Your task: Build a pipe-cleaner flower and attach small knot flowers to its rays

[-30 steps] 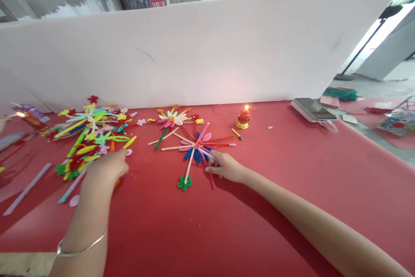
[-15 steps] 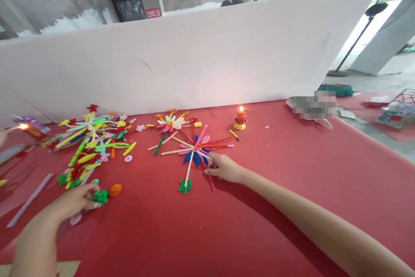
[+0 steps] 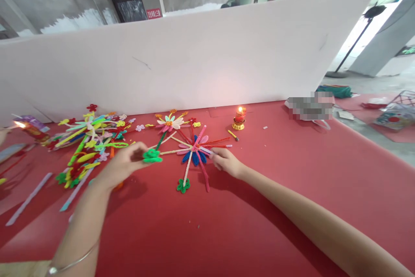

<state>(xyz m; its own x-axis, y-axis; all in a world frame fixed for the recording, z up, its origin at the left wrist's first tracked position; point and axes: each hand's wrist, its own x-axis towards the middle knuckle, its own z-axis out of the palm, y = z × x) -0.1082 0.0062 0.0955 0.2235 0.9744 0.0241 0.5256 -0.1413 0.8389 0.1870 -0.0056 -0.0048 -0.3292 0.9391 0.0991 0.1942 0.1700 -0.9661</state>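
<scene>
My left hand (image 3: 126, 162) pinches a green pipe-cleaner flower (image 3: 152, 156) just above the red tabletop. My right hand (image 3: 227, 161) is closed on a pale lilac pipe-cleaner stem (image 3: 206, 150) at the right side of a spoked pipe-cleaner piece (image 3: 195, 149). Pink and blue petals ring that piece's middle, and cream, red and pink stems radiate from it. At the end of its lower cream stem sits another green flower (image 3: 183, 186). Behind it lies a cream and pink flower piece (image 3: 170, 124) with orange-tipped stems.
A lit red candle (image 3: 239, 118) in a gold holder stands behind my right hand, near a short yellow stub (image 3: 232, 135). Several loose flowers and stems form a pile (image 3: 87, 138) at left. Another lit candle (image 3: 32, 131) burns at far left. A white board (image 3: 194, 61) closes the back.
My left hand has lifted the green flower from the left of the table and carried it right, toward the spoked piece. My right hand stays almost in place, holding the stem.
</scene>
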